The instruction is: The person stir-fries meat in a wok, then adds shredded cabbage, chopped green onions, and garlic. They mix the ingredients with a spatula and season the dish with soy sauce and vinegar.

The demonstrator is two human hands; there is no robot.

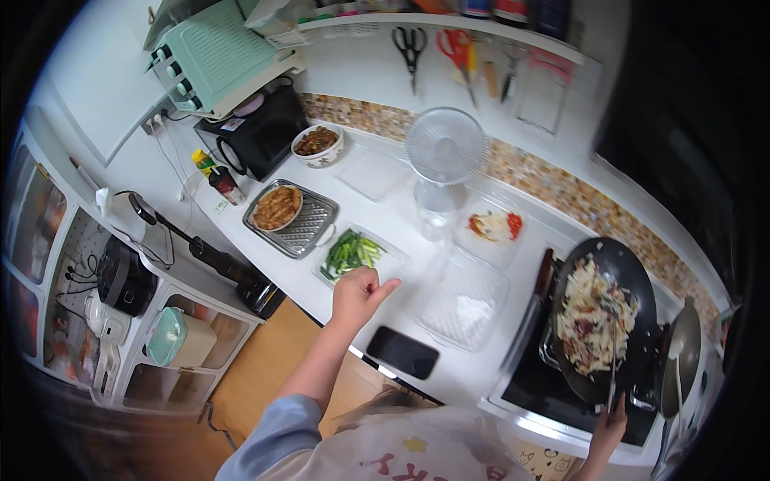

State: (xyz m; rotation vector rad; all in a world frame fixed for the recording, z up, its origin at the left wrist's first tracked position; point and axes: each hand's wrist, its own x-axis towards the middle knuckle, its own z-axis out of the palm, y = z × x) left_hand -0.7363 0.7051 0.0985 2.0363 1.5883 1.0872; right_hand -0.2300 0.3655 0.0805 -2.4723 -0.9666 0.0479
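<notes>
My left hand hovers by the near edge of a clear plastic tray of chopped green onions, its fingers curled and the thumb out, with nothing seen in it. At the lower right, my right hand grips the handle of a metal spatula. The spatula's head lies in a mix of shredded food and meat bits inside a black wok on the stove. A black smartphone lies on the counter, right of my left forearm. An empty clear plastic tray sits between phone and wok.
Behind stand a clear tray with red chopped pieces, a ribbed glass dish, a metal tray holding a bowl of browned food, and a patterned bowl. A wok lid stands right of the wok. Scissors hang above.
</notes>
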